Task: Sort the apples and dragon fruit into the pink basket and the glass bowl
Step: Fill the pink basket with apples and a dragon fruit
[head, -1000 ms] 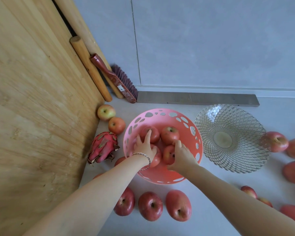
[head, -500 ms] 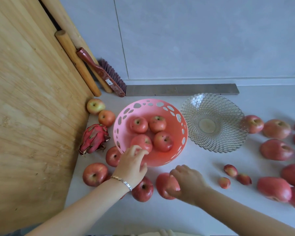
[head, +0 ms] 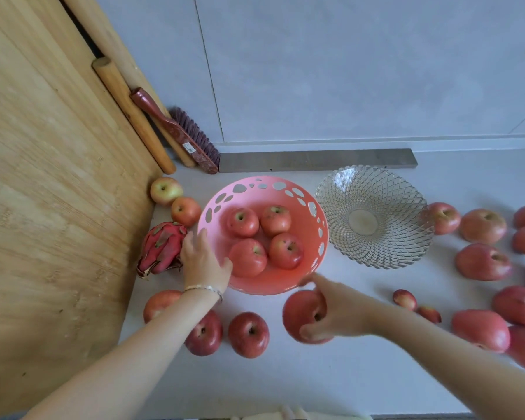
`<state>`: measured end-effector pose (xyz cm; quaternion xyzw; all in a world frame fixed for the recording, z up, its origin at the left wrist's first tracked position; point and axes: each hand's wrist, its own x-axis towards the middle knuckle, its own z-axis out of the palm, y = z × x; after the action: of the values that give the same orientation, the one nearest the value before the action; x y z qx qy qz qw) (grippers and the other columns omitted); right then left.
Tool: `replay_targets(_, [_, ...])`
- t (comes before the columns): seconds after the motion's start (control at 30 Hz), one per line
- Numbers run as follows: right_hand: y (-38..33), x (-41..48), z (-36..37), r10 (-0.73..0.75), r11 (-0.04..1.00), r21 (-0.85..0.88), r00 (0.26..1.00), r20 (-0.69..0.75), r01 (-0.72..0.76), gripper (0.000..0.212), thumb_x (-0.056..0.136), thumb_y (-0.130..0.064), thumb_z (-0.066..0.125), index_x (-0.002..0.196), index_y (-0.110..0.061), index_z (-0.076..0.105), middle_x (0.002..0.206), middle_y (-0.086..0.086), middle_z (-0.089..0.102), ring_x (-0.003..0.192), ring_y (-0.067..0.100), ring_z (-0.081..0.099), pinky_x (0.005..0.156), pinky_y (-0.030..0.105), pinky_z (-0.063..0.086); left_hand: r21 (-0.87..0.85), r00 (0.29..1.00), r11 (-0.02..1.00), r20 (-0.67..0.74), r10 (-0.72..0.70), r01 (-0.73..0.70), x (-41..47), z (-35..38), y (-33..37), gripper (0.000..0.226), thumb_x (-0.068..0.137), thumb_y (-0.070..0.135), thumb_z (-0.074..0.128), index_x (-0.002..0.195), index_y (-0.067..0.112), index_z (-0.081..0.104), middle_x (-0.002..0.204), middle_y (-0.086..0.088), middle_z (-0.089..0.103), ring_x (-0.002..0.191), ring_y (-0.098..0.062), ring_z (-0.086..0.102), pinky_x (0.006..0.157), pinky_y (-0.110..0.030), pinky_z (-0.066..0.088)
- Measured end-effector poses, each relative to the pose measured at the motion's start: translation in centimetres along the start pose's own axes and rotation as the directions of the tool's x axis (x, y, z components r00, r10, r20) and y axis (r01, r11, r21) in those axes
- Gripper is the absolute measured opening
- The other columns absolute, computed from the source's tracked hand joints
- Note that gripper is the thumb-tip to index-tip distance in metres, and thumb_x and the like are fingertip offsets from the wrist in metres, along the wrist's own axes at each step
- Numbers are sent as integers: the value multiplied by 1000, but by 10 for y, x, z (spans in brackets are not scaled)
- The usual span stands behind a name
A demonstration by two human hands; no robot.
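The pink basket, oval holes in its wall, stands near the surface's far-left corner, holding four red apples. Just right of it stands the lattice-cut glass bowl. The dragon fruit lies on its side by the left edge, beside the basket. Two paler apples sit in the far-left corner, two dark apples in front of the basket, more apples along the right edge. The right hand grips the held apple just before the basket.

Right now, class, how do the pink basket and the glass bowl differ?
The pink basket is opaque, with holes near its rim; the glass bowl is clear, with a diamond pattern. The pink basket holds four apples; the glass bowl holds none. Both are round and upright.
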<state>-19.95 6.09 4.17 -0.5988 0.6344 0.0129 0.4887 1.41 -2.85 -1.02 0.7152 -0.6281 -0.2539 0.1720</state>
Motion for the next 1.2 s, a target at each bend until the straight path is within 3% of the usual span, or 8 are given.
replay_targets(0.17, [-22, 34, -47, -8, 946, 309, 962, -275, 96, 58, 65, -31, 77, 112, -20, 46, 94, -1, 60, 83, 12, 57, 76, 26, 48, -24, 985, 992, 119, -123, 127, 37, -8, -1, 53, 82, -6, 42, 133, -4, 30, 135, -26, 44, 127, -37, 40, 103, -38, 30])
replay_targets(0.33, [-49, 110, -66, 103, 951, 301, 854, -510, 64, 62, 68, -33, 71, 123, -17, 46, 117, 7, 56, 105, 24, 55, 86, 32, 45, 53, 994, 997, 88, -62, 57, 45, -6, -7, 43, 85, -1, 43, 127, 4, 41, 126, -21, 53, 119, -34, 49, 98, -37, 35])
replay_targets(0.67, [-83, 194, -50, 221, 961, 264, 799, -559, -82, 53, 76, -49, 59, 105, -5, 52, 93, 13, 63, 96, 34, 62, 73, 37, 47, 85, 996, 996, 84, -38, 31, 45, 1, -18, 67, 84, -4, 42, 144, 9, 17, 148, -9, 33, 136, -21, 33, 107, -24, 23])
replay_targets(0.83, [-69, 169, -41, 229, 967, 225, 786, -574, -117, 62, 83, -47, 59, 121, -4, 37, 125, 21, 43, 116, 39, 47, 91, 44, 41, 89, 989, 995, 140, -50, 38, 28, 9, -11, 68, 87, -4, 38, 146, 9, 8, 151, -8, 27, 139, -21, 28, 109, -26, 21])
replay_targets(0.93, [-67, 147, -35, 52, 996, -26, 786, -617, -86, 60, 82, -41, 61, 127, -8, 38, 129, 19, 40, 122, 38, 38, 100, 46, 34, 79, 985, 996, 165, -50, 37, 29, 9, -12, 67, 89, -3, 38, 146, 8, 6, 153, -8, 25, 140, -21, 25, 111, -26, 18])
replay_targets(1.0, [-65, 122, -23, -258, 964, -221, 718, -647, 148, 43, 81, -31, 57, 119, -10, 50, 122, 17, 48, 116, 37, 43, 98, 44, 37, 64, 982, 998, 189, -28, 16, 29, 4, -13, 64, 90, -2, 36, 146, 8, 7, 152, -10, 26, 140, -23, 25, 113, -29, 18])
replay_targets(1.1, [-66, 85, 5, -780, 618, -479, 564, -272, 623, 27, 76, -26, 52, 95, -9, 63, 92, 13, 64, 83, 31, 62, 68, 34, 48, 43, 985, 999, 168, -32, 25, 35, -3, -24, 59, 91, 4, 39, 145, 10, 17, 146, -16, 36, 132, -30, 38, 109, -38, 32])
replay_targets(1.2, [-56, 71, 44, -807, 379, -533, 552, 209, 756, 23, 73, -21, 66, 89, -4, 63, 83, 14, 63, 70, 31, 61, 52, 33, 52, -129, 989, 991, 144, 45, -27, 31, -9, -33, 49, 87, 4, 40, 135, 10, 35, 135, -15, 47, 126, -29, 44, 107, -42, 36])
